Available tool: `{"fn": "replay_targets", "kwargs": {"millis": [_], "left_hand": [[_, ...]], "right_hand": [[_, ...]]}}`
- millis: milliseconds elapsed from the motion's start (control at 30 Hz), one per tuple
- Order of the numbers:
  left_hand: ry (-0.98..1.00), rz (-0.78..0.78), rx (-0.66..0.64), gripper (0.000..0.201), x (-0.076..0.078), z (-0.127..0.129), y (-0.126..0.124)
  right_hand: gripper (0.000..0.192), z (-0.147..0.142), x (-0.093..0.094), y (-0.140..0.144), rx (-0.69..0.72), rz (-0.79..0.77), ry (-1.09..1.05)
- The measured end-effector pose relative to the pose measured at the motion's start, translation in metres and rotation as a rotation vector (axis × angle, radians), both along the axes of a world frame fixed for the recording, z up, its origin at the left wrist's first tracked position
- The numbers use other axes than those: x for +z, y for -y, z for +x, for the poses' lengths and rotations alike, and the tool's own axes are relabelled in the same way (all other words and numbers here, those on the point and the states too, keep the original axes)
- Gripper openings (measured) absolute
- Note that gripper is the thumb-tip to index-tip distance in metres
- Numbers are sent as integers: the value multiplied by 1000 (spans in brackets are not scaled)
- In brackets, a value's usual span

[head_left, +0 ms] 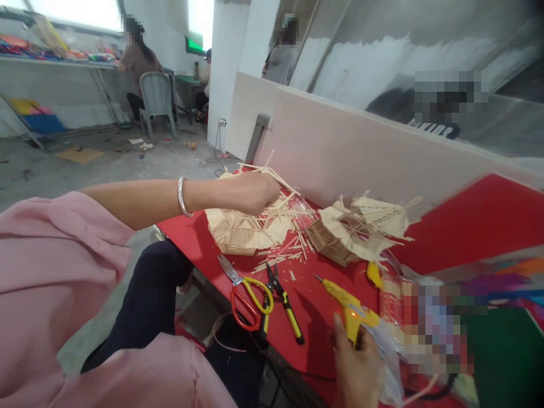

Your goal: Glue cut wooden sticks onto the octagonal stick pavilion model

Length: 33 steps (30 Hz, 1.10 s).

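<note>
The likely light, brittle stick model is best held low, a glue gun clasped in the right hand, left hand's grip indiscernible.

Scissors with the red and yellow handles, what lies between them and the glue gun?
In the head view, black-and-yellow cutters lie between the scissors and the glue gun, on the red tabletop.

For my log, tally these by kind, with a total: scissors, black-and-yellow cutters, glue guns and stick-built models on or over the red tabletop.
Scissors: 1
Black-and-yellow cutters: 1
Glue guns: 1, in the right hand
Stick-built models: 2
Total: 5
</note>
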<state>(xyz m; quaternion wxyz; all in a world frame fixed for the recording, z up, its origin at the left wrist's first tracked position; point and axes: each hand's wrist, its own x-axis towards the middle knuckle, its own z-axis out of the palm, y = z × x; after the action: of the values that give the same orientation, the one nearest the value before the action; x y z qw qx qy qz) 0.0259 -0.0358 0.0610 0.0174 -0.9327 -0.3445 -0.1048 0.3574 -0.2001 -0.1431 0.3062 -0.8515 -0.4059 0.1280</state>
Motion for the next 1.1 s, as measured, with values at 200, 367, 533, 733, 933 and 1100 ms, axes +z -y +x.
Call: {"fn": "replay_targets", "kwargs": {"millis": [200,367,533,733,933,1100], "left_hand": [[-65,-23,27,21,2,1,2],[-100,-36,43,22,3,2,3],[-28,-35,42,20,3,1,4],[20,-37,40,20,-4,0,1],[50,-43,47,21,-1,5,3],[350,85,99,20,16,-11,13]], "right_hand": [[78,12,-40,1,10,6,-293],[65,9,-46,-9,2,-204,-90],[67,-11,-26,0,6,-153,333],[58,-60,-2,-10,230,198,279],[25,-139,46,-55,553,727,256],[15,-187,76,-93,463,1024,541]]}}
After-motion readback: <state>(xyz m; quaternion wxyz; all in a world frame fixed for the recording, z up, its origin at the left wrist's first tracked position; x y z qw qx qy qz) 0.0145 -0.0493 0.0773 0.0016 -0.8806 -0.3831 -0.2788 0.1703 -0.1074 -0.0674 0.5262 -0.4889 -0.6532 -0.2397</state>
